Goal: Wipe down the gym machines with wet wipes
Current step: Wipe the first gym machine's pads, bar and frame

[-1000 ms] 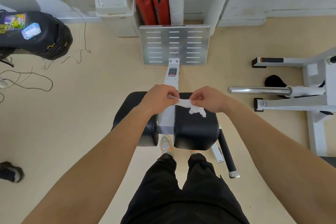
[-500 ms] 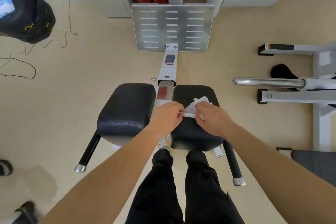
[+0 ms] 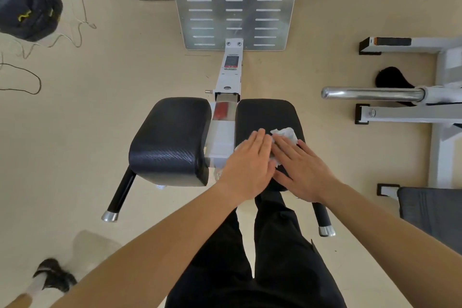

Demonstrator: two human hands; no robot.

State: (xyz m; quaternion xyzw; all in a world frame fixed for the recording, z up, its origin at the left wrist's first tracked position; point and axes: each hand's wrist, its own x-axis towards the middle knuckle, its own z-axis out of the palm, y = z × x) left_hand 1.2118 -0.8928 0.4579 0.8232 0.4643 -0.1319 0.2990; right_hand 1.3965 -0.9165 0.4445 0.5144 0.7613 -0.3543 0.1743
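Seen from above, a person in black trousers stands at the near end of a gym machine, both bare forearms reaching away. The left hand and right hand lie palm-down side by side on the right pad, a black cushion. The fingers of both hands are straight, held close together and pressing flat. They pinch nothing. The wet wipe is trapped beneath them on that pad. Its crumpled white end sticks out just beyond the right hand's fingertips, on the far side, and a strip shows between the two hands. It seems to run left to right under both palms. The right hand is nearer the bunched end, so it looks better placed to sweep the wipe. The left pad sits apart, across a white beam. Farther off lies a slotted metal footplate.
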